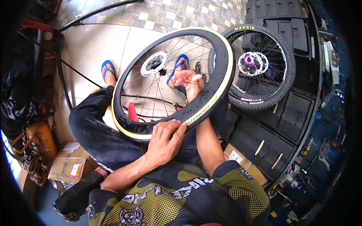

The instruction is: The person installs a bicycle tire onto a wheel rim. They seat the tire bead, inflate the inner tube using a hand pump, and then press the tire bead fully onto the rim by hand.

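Observation:
A bicycle wheel (209,98) with a deep black rim, thin spokes and a black tyre with a cream sidewall leans tilted over my lap. My left hand (166,136) is closed on the tyre at its near edge, fingers pressed along the cream sidewall. My right forearm passes behind the wheel's near right part. Past the rim's inner edge shows my right hand (189,82), palm up, its fingers loosely bent and apart with nothing in them. Whether it is among the spokes or behind them I cannot tell. A silver disc rotor (155,63) sits at the hub.
A second wheel (289,75) with a knobbly tyre and purple hub lies on black cases (292,103) at the right. Tools (323,150) lie along the far right. Cardboard boxes (68,164) and a black metal stand (62,67) are on the left.

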### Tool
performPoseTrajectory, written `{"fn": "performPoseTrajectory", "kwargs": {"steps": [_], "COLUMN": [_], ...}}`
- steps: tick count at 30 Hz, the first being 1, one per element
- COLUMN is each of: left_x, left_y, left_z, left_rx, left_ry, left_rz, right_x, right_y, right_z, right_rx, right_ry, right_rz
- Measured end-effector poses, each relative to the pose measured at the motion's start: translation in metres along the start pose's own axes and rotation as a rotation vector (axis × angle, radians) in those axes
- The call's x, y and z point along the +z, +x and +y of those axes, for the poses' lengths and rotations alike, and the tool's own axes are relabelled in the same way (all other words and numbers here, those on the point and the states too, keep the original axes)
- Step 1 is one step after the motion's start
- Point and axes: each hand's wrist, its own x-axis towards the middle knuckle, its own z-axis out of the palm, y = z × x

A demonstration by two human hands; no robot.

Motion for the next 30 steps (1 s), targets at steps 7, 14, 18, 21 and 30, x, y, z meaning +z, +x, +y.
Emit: {"fn": "performPoseTrajectory", "kwargs": {"steps": [7,14,18,21,30], "left_x": [0.009,0.013,0.014,0.016,0.022], "left_y": [0.003,0.007,0.011,0.01,0.006], "left_z": [-0.018,-0.027,-0.028,-0.032,-0.037], "left_rx": [0.029,0.044,0.002,-0.004,-0.056], "left_ry": [-0.201,-0.145,-0.119,-0.088,-0.13], "left_rz": [-0.142,-0.151,-0.094,-0.084,-0.121], "right_x": [-0.001,-0.008,-0.005,-0.002,0.001], "right_y": [0.002,0.005,0.007,0.009,0.013], "right_z": [-0.004,0.004,0.003,0.007,0.011], "right_rx": [0.014,0.004,0.029,0.051,0.068], "right_ry": [0.079,0.155,0.207,0.258,0.274], "right_rz": [0.052,0.011,0.053,0.078,0.11]}}
